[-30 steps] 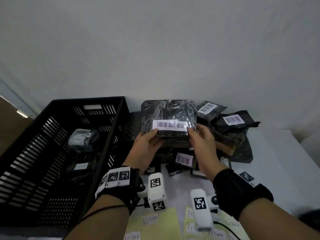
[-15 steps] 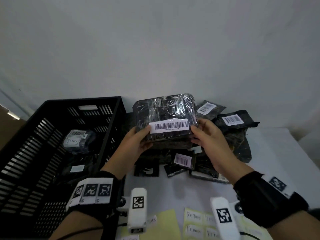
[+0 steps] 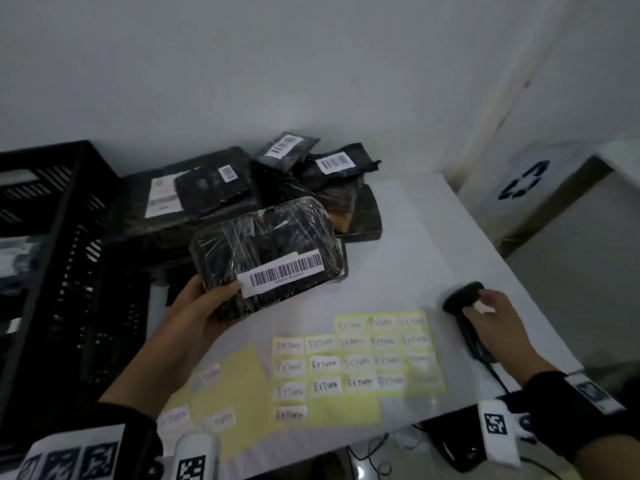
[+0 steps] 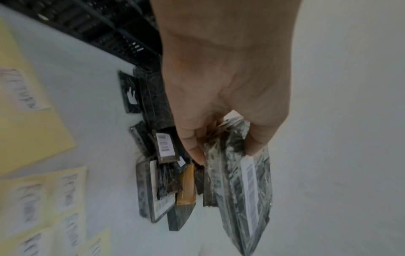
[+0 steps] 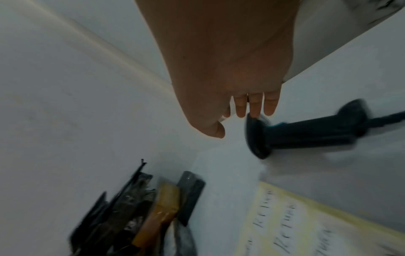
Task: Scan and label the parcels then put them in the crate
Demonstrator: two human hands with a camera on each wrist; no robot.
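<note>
Released by our right hand (image 3: 491,311), which now reaches with straight fingers onto the scanner (image 3: 465,299) on the table (image 3: 398,237), the parcel (image 3: 266,251) hangs pinched at one corner in our left hand (image 3: 204,306), liable to slip.

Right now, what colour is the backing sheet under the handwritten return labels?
Pale yellow backing sheet, clearest in the head view.

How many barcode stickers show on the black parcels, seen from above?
4: one on the parcel in the left hand, one on the flat parcel behind it, two on the rear pouches. Others may hide in the pile.
</note>
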